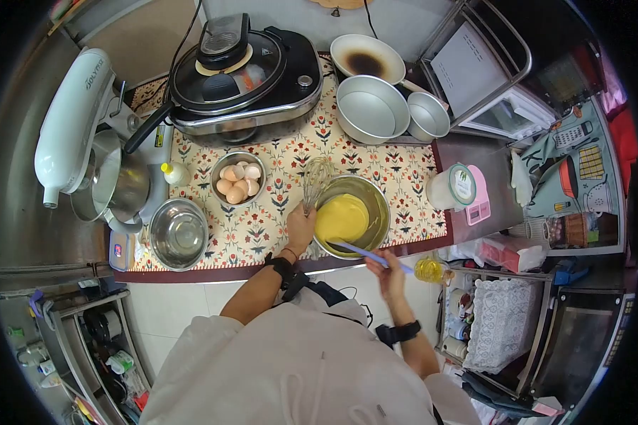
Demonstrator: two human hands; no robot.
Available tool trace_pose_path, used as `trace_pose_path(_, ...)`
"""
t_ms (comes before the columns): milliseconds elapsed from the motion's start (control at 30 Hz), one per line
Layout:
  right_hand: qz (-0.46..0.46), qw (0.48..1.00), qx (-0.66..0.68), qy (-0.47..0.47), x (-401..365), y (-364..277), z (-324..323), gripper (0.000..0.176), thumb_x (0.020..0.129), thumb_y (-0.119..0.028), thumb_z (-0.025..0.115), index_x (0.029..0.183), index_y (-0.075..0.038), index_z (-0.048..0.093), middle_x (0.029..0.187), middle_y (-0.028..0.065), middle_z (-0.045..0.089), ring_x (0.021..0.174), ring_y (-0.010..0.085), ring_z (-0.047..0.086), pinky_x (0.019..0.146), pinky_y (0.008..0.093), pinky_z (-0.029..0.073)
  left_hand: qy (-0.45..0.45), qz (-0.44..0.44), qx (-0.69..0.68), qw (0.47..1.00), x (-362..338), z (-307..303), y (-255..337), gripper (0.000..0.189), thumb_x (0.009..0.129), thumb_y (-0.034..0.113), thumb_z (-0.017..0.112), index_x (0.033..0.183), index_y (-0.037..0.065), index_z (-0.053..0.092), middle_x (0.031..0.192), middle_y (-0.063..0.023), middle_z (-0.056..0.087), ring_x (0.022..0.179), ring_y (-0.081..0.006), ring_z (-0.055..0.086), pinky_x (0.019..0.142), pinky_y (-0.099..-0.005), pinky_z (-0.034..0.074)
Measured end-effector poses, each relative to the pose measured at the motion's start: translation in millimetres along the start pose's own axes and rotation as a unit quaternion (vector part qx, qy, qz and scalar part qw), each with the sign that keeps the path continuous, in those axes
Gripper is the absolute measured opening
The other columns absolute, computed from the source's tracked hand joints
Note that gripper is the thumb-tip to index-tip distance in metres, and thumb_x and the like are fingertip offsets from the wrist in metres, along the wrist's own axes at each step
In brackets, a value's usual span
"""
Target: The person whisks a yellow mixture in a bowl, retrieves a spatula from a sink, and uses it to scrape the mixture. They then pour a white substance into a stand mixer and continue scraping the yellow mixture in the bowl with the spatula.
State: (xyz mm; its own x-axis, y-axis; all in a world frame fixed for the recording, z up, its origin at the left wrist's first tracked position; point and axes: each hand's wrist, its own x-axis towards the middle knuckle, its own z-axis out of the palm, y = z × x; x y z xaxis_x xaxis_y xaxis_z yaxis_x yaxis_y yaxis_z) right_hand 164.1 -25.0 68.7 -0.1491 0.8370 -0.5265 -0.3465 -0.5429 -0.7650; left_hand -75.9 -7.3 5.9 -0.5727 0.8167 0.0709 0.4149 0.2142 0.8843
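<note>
A metal bowl (382, 225) with yellow batter (343, 218) stands near the front edge of the counter. My left hand (301, 228) is closed around the handle of a wire whisk (318, 178), whose wires point up beside the bowl's left rim. In my right hand (388, 273) is a spatula with a purple handle (367, 253); its far end reaches over the bowl's front rim. To the left, a small bowl (217, 183) holds several eggshells (238, 183). An empty-looking metal bowl (179, 234) sits further left.
A stand mixer (71, 120) is at the left, near a yellow-capped bottle (177, 174). Behind are a covered electric pan (227, 78) and round pans (373, 108). A lidded jar (451, 187) and pink scale (478, 196) stand right.
</note>
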Motion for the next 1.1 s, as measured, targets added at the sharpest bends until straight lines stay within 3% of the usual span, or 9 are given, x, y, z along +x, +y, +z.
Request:
trace_pose_path(100,-0.051,0.996,0.078,-0.005,0.2,3.1,34.8,0.028,0.086,-0.025,0.050,0.092,0.002,0.051,0.098,0.0166,0.056,0.085,0.0283,0.059,0.077,0.0367,0.050,0.051,0.081,-0.002,0.995,0.9,4.4,-4.8,0.025,0.078,0.015,0.054,0.083,-0.009,0.053,0.070,-0.0254,0.056,0.066,-0.0386,0.056,0.060,-0.0407,0.044)
trace_pose_path(200,-0.079,0.983,0.168,0.001,22.6,-9.6,41.4,0.030,0.086,-0.027,0.050,0.091,0.003,0.052,0.096,0.0162,0.056,0.087,0.0293,0.058,0.077,0.0365,0.050,0.002,0.035,-0.026,0.999,1.0,-1.5,-0.3,0.026,0.078,0.015,0.054,0.086,-0.010,0.053,0.072,-0.0262,0.057,0.068,-0.0394,0.056,0.062,-0.0404,0.044)
trace_pose_path(433,-0.139,0.974,0.167,0.057,9.6,-70.2,32.5,0.027,0.085,-0.024,0.052,0.090,0.002,0.053,0.092,0.0171,0.057,0.089,0.0308,0.058,0.080,0.0400,0.050,-0.026,0.015,-0.026,0.999,0.1,-15.0,11.9,0.027,0.077,0.015,0.054,0.089,-0.010,0.054,0.073,-0.0272,0.056,0.070,-0.0396,0.056,0.063,-0.0410,0.044)
trace_pose_path(633,-0.192,0.975,0.108,0.013,-19.2,-116.2,18.6,0.033,0.085,-0.030,0.051,0.089,0.003,0.056,0.095,0.0209,0.058,0.088,0.0313,0.058,0.079,0.0398,0.051,-0.024,0.022,-0.005,0.999,1.4,-6.2,-3.0,0.029,0.076,0.014,0.055,0.092,-0.010,0.053,0.076,-0.0271,0.057,0.071,-0.0403,0.056,0.065,-0.0423,0.045)
trace_pose_path(767,-0.202,0.976,0.081,-0.018,-37.9,-136.6,18.6,0.036,0.086,-0.032,0.050,0.087,0.003,0.058,0.099,0.0233,0.057,0.086,0.0334,0.060,0.071,0.0371,0.054,-0.012,0.041,-0.001,0.999,0.3,-3.8,-5.0,0.029,0.076,0.014,0.055,0.091,-0.011,0.053,0.075,-0.0275,0.056,0.071,-0.0405,0.056,0.064,-0.0426,0.045)
trace_pose_path(1000,-0.217,0.974,0.042,-0.040,-45.6,-140.0,27.5,0.040,0.088,-0.034,0.044,0.086,0.004,0.058,0.096,0.0234,0.058,0.077,0.0315,0.062,0.067,0.0359,0.055,-0.004,0.028,-0.007,1.000,-0.6,-6.9,2.2,0.028,0.076,0.014,0.056,0.089,-0.010,0.053,0.074,-0.0285,0.055,0.071,-0.0408,0.056,0.063,-0.0434,0.045)
trace_pose_path(1100,-0.232,0.971,-0.044,-0.034,-35.3,-125.1,32.9,0.041,0.089,-0.033,0.042,0.085,0.005,0.057,0.094,0.0231,0.058,0.074,0.0303,0.063,0.064,0.0352,0.055,0.008,0.028,0.015,0.999,-1.3,-7.4,5.4,0.028,0.076,0.015,0.056,0.088,-0.010,0.053,0.074,-0.0290,0.055,0.071,-0.0409,0.056,0.064,-0.0437,0.045)
